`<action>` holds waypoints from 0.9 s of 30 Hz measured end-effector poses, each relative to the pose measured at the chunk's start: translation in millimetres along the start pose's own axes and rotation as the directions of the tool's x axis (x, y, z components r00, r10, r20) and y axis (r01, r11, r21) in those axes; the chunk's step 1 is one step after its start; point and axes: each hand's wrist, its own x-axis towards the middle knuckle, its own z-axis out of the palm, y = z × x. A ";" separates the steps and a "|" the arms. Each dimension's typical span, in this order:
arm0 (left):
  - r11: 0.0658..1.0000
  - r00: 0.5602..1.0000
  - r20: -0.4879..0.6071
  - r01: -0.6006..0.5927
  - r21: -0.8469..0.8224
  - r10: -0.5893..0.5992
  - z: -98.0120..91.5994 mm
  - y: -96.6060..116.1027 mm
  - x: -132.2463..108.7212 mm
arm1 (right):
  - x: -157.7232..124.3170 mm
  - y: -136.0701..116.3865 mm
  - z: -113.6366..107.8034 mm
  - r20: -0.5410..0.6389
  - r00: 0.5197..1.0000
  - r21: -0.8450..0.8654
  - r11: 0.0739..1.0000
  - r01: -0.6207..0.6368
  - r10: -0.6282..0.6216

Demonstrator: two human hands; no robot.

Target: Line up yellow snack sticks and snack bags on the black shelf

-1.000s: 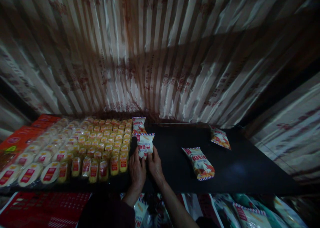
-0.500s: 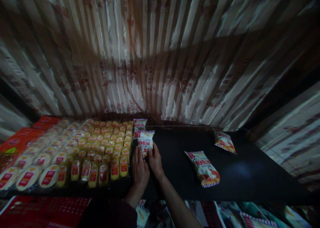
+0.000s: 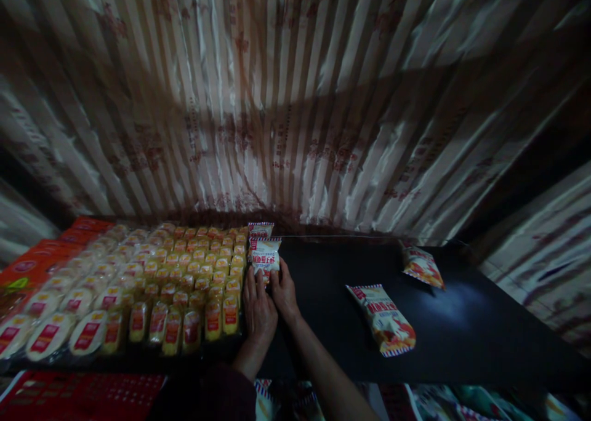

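Both my hands are on a white snack bag (image 3: 265, 256) with red lettering and a striped top edge. My left hand (image 3: 259, 307) presses its fingers on the bag's lower left, while my right hand (image 3: 284, 292) grips its lower right side. Directly behind stands a matching snack bag (image 3: 261, 229), partly covered by the held one. On the left, rows of yellow wrapped cakes (image 3: 212, 316) come up close beside the held bag. Further right, another snack bag (image 3: 384, 320) of the same kind lies flat on the black shelf (image 3: 318, 322).
Round white wrapped cakes (image 3: 87, 333) and orange packages (image 3: 28, 264) fill the left end. One more snack bag (image 3: 422, 266) lies at the back right. A striped plastic sheet (image 3: 295, 101) hangs behind the shelf. Below the front edge are a red crate (image 3: 83, 393) and more bags.
The held bag has shifted slightly back and left, closer against the bag behind it, with both hands following. The view has tilted a little.
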 end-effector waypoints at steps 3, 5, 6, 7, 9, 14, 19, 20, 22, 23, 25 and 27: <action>0.997 0.998 -0.055 -0.039 0.066 0.043 6.9 -3.1 2.6 | 2.5 -3.4 1.7 0.032 0.999 -0.005 1.000 -0.004 0.005; 0.990 0.993 -0.075 -0.080 0.114 0.089 11.4 -6.6 3.7 | 3.6 -4.6 2.8 0.048 0.999 -0.017 1.000 -0.008 0.009; 0.986 0.990 -0.081 -0.100 0.136 0.112 13.2 -8.3 4.1 | 4.0 -4.6 3.4 0.054 0.999 -0.027 1.000 -0.009 0.010; 0.981 0.988 -0.085 -0.117 0.157 0.132 14.8 -9.9 4.5 | 4.5 -4.1 3.9 0.059 0.998 -0.040 0.999 -0.008 0.010; 0.971 0.982 -0.097 -0.144 0.190 0.164 17.2 -12.6 5.1 | 5.2 -2.8 4.4 0.071 0.997 -0.079 0.997 0.004 0.001; 0.954 0.971 -0.116 -0.176 0.242 0.209 19.7 -16.2 6.2 | 7.1 -3.6 2.7 0.012 0.993 -0.292 0.949 0.117 -0.119; 0.942 0.968 -0.110 -0.187 0.278 0.225 19.7 -16.9 9.5 | 9.3 -3.8 0.9 0.004 0.984 -0.440 0.883 0.164 -0.180; 0.939 0.968 -0.107 -0.191 0.286 0.229 19.7 -16.6 10.2 | 9.8 -2.1 0.9 0.006 0.984 -0.443 0.882 0.164 -0.180; 0.933 0.965 -0.105 -0.198 0.300 0.239 20.1 -15.8 11.0 | 10.7 2.6 1.0 0.009 0.984 -0.436 0.885 0.164 -0.178; 0.931 0.964 -0.107 -0.202 0.304 0.244 20.5 -15.5 11.2 | 11.4 5.1 1.2 0.011 0.984 -0.431 0.887 0.165 -0.177; 0.930 0.961 -0.115 -0.208 0.304 0.252 21.6 -15.6 11.0 | 13.1 9.1 2.0 0.014 0.984 -0.416 0.894 0.165 -0.175; 0.930 0.957 -0.123 -0.216 0.296 0.262 22.9 -16.9 10.7 | 15.2 10.5 3.1 0.017 0.986 -0.396 0.904 0.161 -0.168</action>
